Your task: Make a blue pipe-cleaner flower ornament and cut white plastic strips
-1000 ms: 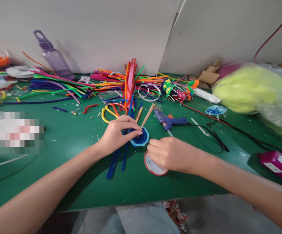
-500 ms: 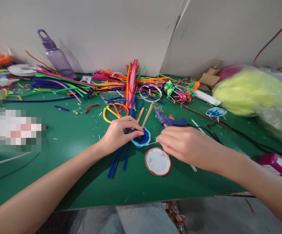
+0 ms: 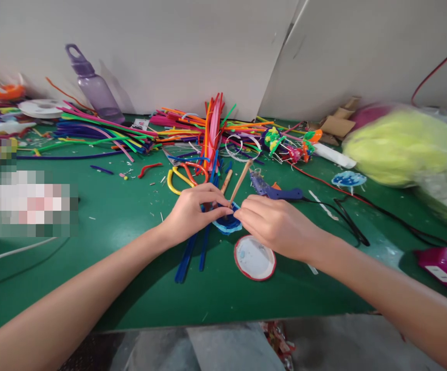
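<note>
A round blue piece with a light-blue rim [image 3: 228, 228] lies on the green table between my hands. From its middle a wooden stick [image 3: 240, 181] rises at a slant. My left hand [image 3: 196, 212] has thumb and forefinger closed at the stick's lower end. Close beside them, the pinched fingertips of my right hand [image 3: 275, 224] reach over the disc's right edge; what they hold is hidden. Just below the right hand lies a white round lid with a red rim [image 3: 255, 257]. Blue strips [image 3: 185, 263] stick out under my left hand.
Behind the hands lie a blue glue gun [image 3: 285, 193], yellow-handled scissors [image 3: 177, 180] and heaps of coloured pipe cleaners [image 3: 213, 134]. A purple bottle [image 3: 100, 95] stands at back left. Bagged yellow material [image 3: 397, 147], a blue-and-white piece [image 3: 349, 179] and black cables [image 3: 347, 216] are at right.
My right hand has moved left, bringing its fingertips against the blue disc near my left fingers. The thin pale strand at its fingertips is no longer visible. The view has shifted slightly.
</note>
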Demonstrator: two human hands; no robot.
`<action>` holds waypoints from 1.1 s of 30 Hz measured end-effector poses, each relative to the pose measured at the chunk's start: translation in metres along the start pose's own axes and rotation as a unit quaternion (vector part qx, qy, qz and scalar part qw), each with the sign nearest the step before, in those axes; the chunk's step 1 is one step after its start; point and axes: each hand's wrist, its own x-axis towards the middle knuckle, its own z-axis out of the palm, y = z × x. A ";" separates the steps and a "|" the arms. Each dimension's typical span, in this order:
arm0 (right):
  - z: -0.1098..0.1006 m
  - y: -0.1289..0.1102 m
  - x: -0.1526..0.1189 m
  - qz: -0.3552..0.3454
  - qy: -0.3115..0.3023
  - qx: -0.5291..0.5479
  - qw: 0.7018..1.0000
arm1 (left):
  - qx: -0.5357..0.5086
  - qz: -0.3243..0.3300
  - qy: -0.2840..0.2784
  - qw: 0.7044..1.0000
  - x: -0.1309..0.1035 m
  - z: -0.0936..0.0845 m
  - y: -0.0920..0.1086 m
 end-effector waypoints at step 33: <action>-0.016 -0.001 0.002 -0.036 0.039 -0.052 0.997 | 0.035 0.103 0.015 0.994 -0.001 0.001 0.000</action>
